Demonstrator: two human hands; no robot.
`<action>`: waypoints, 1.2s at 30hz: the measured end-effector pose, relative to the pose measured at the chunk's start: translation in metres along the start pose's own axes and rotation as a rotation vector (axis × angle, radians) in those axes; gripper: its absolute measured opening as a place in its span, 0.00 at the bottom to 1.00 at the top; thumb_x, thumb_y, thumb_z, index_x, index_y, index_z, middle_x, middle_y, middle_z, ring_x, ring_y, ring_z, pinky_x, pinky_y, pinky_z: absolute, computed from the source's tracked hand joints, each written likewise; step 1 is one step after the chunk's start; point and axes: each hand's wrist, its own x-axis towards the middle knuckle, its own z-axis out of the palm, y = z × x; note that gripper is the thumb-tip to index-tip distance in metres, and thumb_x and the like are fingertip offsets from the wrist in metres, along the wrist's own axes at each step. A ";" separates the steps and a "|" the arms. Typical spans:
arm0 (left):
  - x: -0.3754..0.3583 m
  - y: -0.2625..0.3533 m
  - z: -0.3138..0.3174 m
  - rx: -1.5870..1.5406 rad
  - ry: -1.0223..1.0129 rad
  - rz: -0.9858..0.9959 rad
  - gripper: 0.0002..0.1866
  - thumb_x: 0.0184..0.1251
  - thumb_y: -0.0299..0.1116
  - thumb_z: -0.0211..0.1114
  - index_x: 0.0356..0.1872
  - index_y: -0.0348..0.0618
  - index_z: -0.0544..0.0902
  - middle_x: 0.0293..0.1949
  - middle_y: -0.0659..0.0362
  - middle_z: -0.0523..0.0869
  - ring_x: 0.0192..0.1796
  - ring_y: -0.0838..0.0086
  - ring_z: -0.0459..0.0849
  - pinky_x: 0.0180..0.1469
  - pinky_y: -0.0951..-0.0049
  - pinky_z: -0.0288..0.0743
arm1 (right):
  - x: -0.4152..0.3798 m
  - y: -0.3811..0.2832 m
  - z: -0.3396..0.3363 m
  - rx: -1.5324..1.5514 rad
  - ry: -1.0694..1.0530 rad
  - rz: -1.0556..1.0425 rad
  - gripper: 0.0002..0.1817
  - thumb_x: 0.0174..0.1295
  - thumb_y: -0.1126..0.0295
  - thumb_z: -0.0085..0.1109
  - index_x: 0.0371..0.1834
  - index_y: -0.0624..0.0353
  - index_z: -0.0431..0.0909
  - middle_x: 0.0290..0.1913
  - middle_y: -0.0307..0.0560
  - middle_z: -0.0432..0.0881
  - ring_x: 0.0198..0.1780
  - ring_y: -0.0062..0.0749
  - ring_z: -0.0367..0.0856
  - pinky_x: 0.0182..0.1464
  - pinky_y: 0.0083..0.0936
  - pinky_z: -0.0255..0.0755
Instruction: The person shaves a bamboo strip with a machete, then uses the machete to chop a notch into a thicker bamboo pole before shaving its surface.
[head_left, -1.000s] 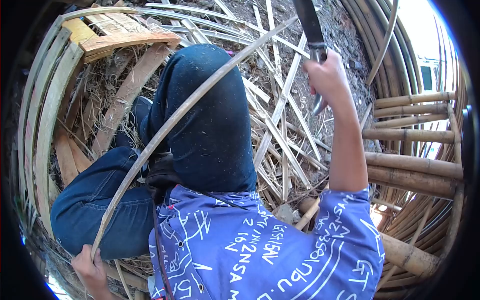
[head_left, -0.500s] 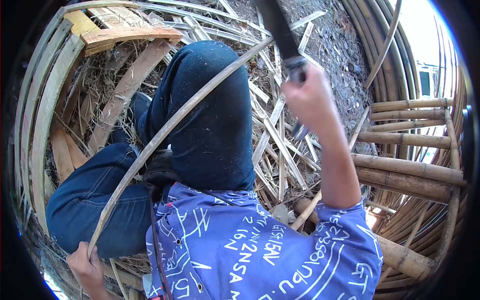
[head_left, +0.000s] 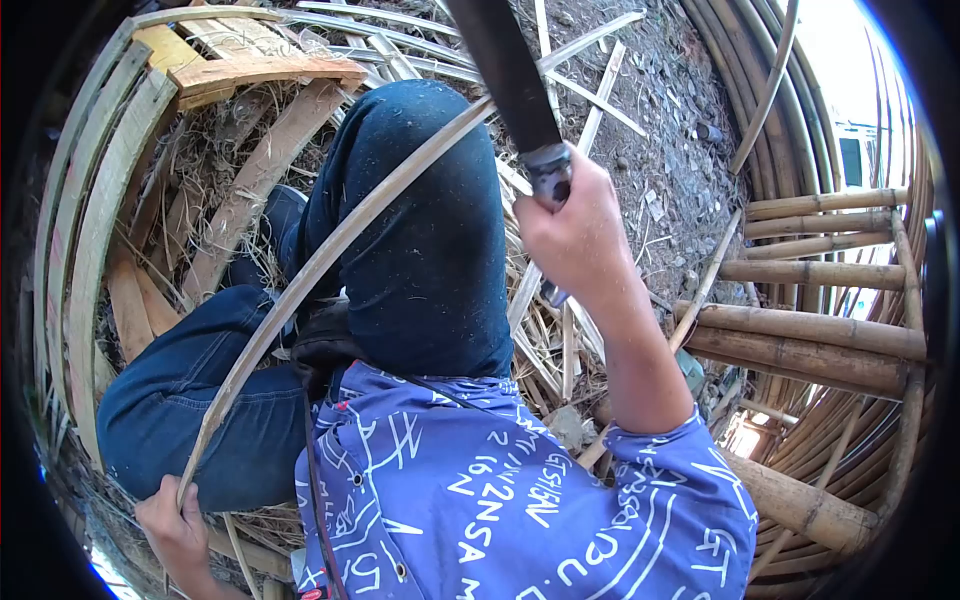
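Note:
My left hand [head_left: 178, 532], at the lower left, is closed around the near end of a long bamboo strip [head_left: 305, 280]. The strip runs up and to the right across my legs, over the raised knee [head_left: 420, 130]. My right hand [head_left: 572, 222] grips the handle of a machete [head_left: 512, 75] beyond that knee. Its dark, broad blade points up and away, and the top of it leaves the frame. Beside the raised knee, the far end of the strip meets the blade's edge in this view.
Split bamboo strips [head_left: 600, 100] litter the ground ahead and beside my leg. A slatted wooden frame [head_left: 110, 200] curves round on the left. Bamboo poles [head_left: 815, 335] form a rack on the right, with long poles [head_left: 770, 110] leaning behind it. A grey stone [head_left: 567, 425] lies near my right side.
My right hand and the machete have moved left, bringing the blade closer to the strip's far end. The left hand keeps its hold, nearly still.

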 end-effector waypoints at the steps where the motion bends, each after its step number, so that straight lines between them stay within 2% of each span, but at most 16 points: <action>1: -0.002 -0.001 0.002 -0.009 0.008 0.002 0.14 0.68 0.32 0.57 0.23 0.36 0.69 0.16 0.48 0.68 0.20 0.50 0.71 0.24 0.58 0.59 | 0.001 -0.001 -0.005 0.005 0.006 0.006 0.12 0.51 0.74 0.53 0.38 0.68 0.74 0.26 0.55 0.79 0.30 0.46 0.81 0.38 0.37 0.73; 4: -0.005 -0.004 0.006 -0.021 0.007 -0.008 0.14 0.68 0.32 0.57 0.23 0.36 0.69 0.16 0.47 0.68 0.20 0.50 0.71 0.24 0.58 0.59 | 0.013 -0.004 -0.022 -0.186 0.016 0.076 0.08 0.53 0.75 0.53 0.34 0.67 0.74 0.26 0.55 0.80 0.30 0.44 0.81 0.36 0.37 0.74; 7: -0.005 -0.004 0.006 -0.004 0.014 -0.017 0.14 0.68 0.32 0.56 0.23 0.36 0.69 0.16 0.48 0.68 0.20 0.50 0.72 0.25 0.58 0.59 | 0.028 0.005 -0.022 -0.178 0.123 0.164 0.10 0.53 0.74 0.54 0.38 0.68 0.75 0.27 0.54 0.80 0.30 0.41 0.81 0.37 0.35 0.76; 11: -0.004 -0.004 0.004 0.023 0.007 -0.021 0.14 0.68 0.32 0.56 0.23 0.36 0.69 0.17 0.47 0.68 0.20 0.49 0.71 0.25 0.57 0.58 | 0.004 -0.007 -0.005 -0.096 0.058 0.004 0.11 0.53 0.75 0.53 0.38 0.69 0.73 0.31 0.62 0.81 0.35 0.53 0.83 0.41 0.43 0.74; 15: -0.005 -0.006 0.006 0.003 0.001 0.005 0.15 0.69 0.33 0.56 0.23 0.36 0.69 0.16 0.47 0.67 0.20 0.49 0.71 0.25 0.57 0.58 | 0.010 -0.007 -0.022 -0.236 0.000 0.089 0.08 0.54 0.76 0.53 0.37 0.67 0.74 0.28 0.57 0.81 0.33 0.46 0.83 0.39 0.38 0.76; 16: -0.007 -0.008 0.007 -0.025 0.001 -0.012 0.15 0.69 0.33 0.56 0.23 0.36 0.69 0.16 0.46 0.67 0.20 0.49 0.71 0.25 0.57 0.58 | 0.019 0.002 -0.026 -0.285 0.063 0.078 0.08 0.54 0.75 0.53 0.36 0.65 0.74 0.27 0.53 0.81 0.30 0.38 0.82 0.37 0.34 0.76; 17: -0.009 -0.010 0.008 -0.055 -0.001 -0.031 0.15 0.69 0.33 0.56 0.23 0.36 0.69 0.17 0.46 0.67 0.20 0.49 0.71 0.26 0.56 0.58 | 0.028 0.010 -0.031 -0.248 0.075 0.131 0.06 0.54 0.75 0.53 0.35 0.64 0.73 0.27 0.49 0.80 0.28 0.33 0.80 0.33 0.33 0.75; 19: -0.007 -0.007 0.009 -0.016 0.022 -0.024 0.15 0.69 0.33 0.57 0.23 0.36 0.69 0.17 0.46 0.67 0.20 0.49 0.71 0.26 0.57 0.58 | 0.041 0.016 -0.035 -0.131 0.122 0.195 0.06 0.54 0.75 0.53 0.35 0.64 0.73 0.27 0.47 0.79 0.27 0.31 0.78 0.29 0.31 0.73; 21: -0.006 -0.004 0.007 0.027 0.054 -0.016 0.15 0.68 0.33 0.57 0.23 0.36 0.69 0.17 0.47 0.67 0.21 0.49 0.71 0.26 0.57 0.58 | 0.039 0.014 -0.025 -0.058 0.057 0.320 0.11 0.53 0.75 0.52 0.39 0.66 0.73 0.28 0.50 0.79 0.27 0.30 0.79 0.28 0.26 0.73; 25: -0.002 -0.002 0.003 0.024 0.036 0.001 0.14 0.68 0.33 0.57 0.24 0.36 0.69 0.17 0.47 0.67 0.21 0.50 0.71 0.25 0.57 0.58 | -0.001 -0.014 -0.001 -0.015 -0.146 -0.019 0.10 0.51 0.76 0.52 0.37 0.68 0.73 0.29 0.60 0.80 0.31 0.50 0.82 0.36 0.40 0.75; 26: -0.001 -0.002 0.003 0.041 0.049 0.011 0.14 0.68 0.32 0.57 0.24 0.36 0.69 0.17 0.47 0.67 0.20 0.50 0.71 0.25 0.58 0.58 | -0.007 -0.015 0.004 -0.009 -0.108 -0.119 0.10 0.52 0.76 0.52 0.37 0.68 0.74 0.28 0.63 0.80 0.33 0.57 0.82 0.39 0.44 0.74; 29: -0.005 -0.005 0.004 -0.026 -0.016 -0.025 0.14 0.68 0.33 0.57 0.24 0.36 0.69 0.17 0.47 0.67 0.20 0.51 0.71 0.24 0.58 0.58 | 0.002 -0.011 -0.006 -0.086 -0.106 -0.127 0.11 0.52 0.75 0.52 0.38 0.68 0.74 0.27 0.60 0.81 0.32 0.53 0.83 0.39 0.42 0.74; 31: -0.007 -0.002 0.006 -0.035 -0.001 -0.041 0.14 0.68 0.33 0.57 0.24 0.36 0.69 0.17 0.48 0.68 0.19 0.51 0.71 0.24 0.59 0.58 | 0.012 -0.011 -0.019 -0.175 -0.027 0.080 0.09 0.51 0.76 0.52 0.36 0.66 0.75 0.26 0.55 0.80 0.29 0.40 0.81 0.36 0.36 0.74; 33: -0.005 0.000 0.006 -0.047 0.017 -0.054 0.14 0.68 0.33 0.57 0.24 0.37 0.70 0.17 0.48 0.68 0.19 0.51 0.71 0.24 0.59 0.58 | 0.023 -0.003 -0.025 -0.215 0.079 0.137 0.09 0.51 0.76 0.52 0.35 0.65 0.75 0.26 0.55 0.80 0.29 0.38 0.81 0.36 0.35 0.73; 34: -0.003 0.001 0.005 -0.035 0.008 -0.046 0.14 0.68 0.33 0.58 0.24 0.37 0.70 0.17 0.48 0.68 0.19 0.51 0.71 0.24 0.59 0.58 | 0.022 -0.007 -0.024 -0.178 0.058 0.210 0.09 0.50 0.75 0.52 0.35 0.66 0.74 0.26 0.55 0.80 0.30 0.42 0.81 0.37 0.37 0.73; 36: 0.000 0.001 0.002 -0.016 0.007 -0.032 0.14 0.67 0.34 0.58 0.24 0.37 0.70 0.17 0.48 0.69 0.20 0.51 0.71 0.24 0.59 0.58 | 0.011 -0.006 -0.010 -0.135 0.053 0.155 0.09 0.50 0.74 0.52 0.35 0.67 0.74 0.26 0.56 0.79 0.30 0.44 0.81 0.37 0.38 0.73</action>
